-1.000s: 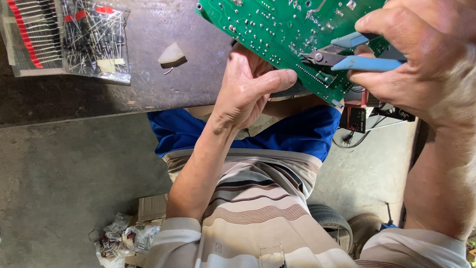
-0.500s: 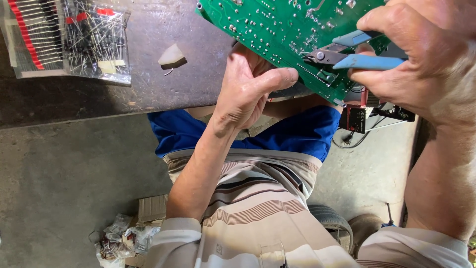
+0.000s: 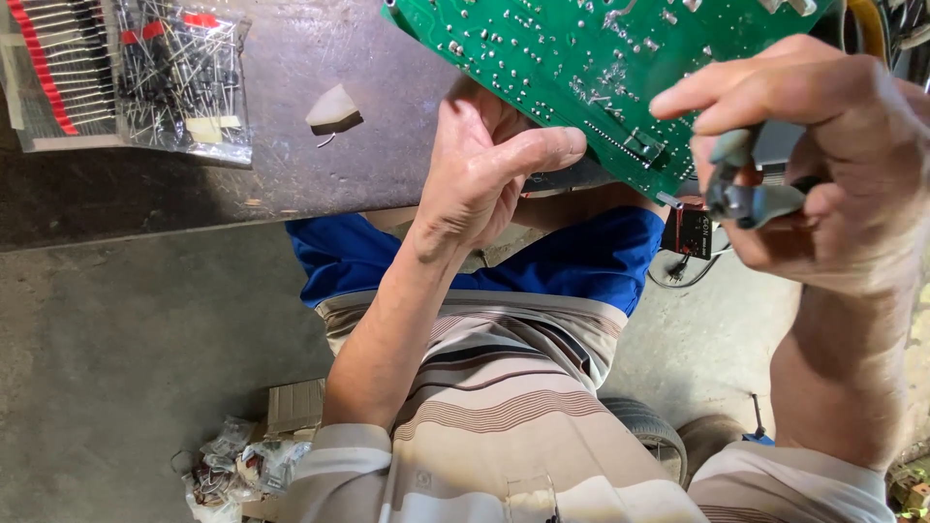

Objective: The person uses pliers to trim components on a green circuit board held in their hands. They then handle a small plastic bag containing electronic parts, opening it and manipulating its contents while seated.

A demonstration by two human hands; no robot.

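Note:
A green circuit board (image 3: 581, 58) is held solder side up over the edge of the bench. My left hand (image 3: 484, 165) grips it from below, thumb stretched along the board's lower edge. My right hand (image 3: 814, 165) is just off the board's right corner, closed around small cutters (image 3: 746, 199). Their dark metal head shows between my fingers and the handles are mostly covered. The cutter tip is close to the board's edge, and I cannot tell whether it touches.
On the dark metal bench (image 3: 291, 184) lie clear bags of small components (image 3: 126, 77) at the far left and a small white scrap (image 3: 334, 108). A black part with wires (image 3: 688, 232) hangs under the board. Crumpled wrappers (image 3: 232, 465) and a cardboard box (image 3: 295, 407) lie on the concrete floor.
My right hand has drawn the cutters off the board's surface toward its right corner and turned them, so the blue handles no longer show. My left hand keeps its hold.

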